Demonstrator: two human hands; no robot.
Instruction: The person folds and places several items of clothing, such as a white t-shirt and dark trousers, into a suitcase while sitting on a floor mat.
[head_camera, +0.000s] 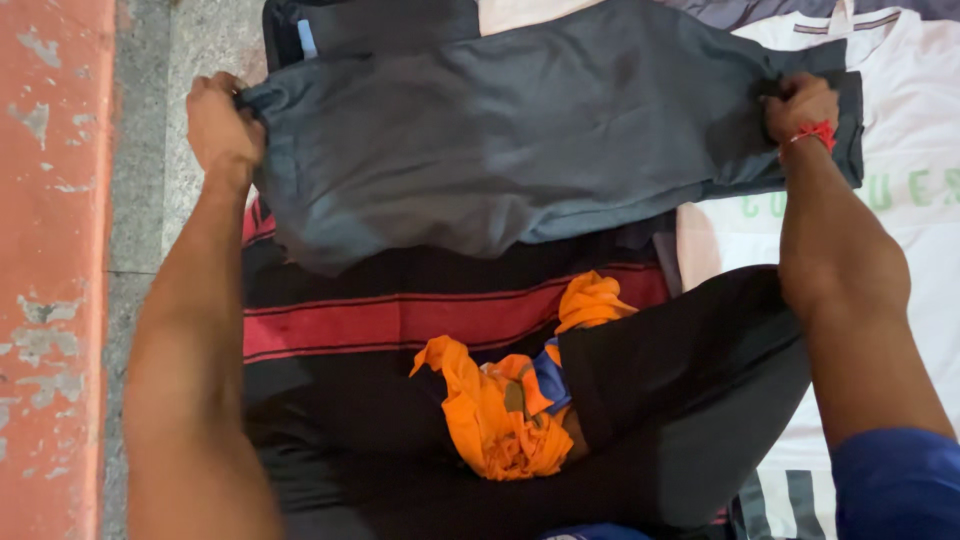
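A dark grey garment (520, 140) is stretched out flat between my two hands over a pile of clothes. My left hand (222, 125) is closed on its left edge. At the right edge my right hand (800, 105) grips the cloth; a red thread is tied round that wrist. Below the grey garment lies a black cloth with red stripes (400, 315). Closer to me sit a crumpled orange and blue cloth (500, 410) and a black garment (680, 400).
A white shirt with green print (910, 180) lies under the pile at the right. On the left runs a grey stone strip (140, 130), and beyond it a worn red painted floor (50, 250). More dark clothing (370, 25) lies at the top.
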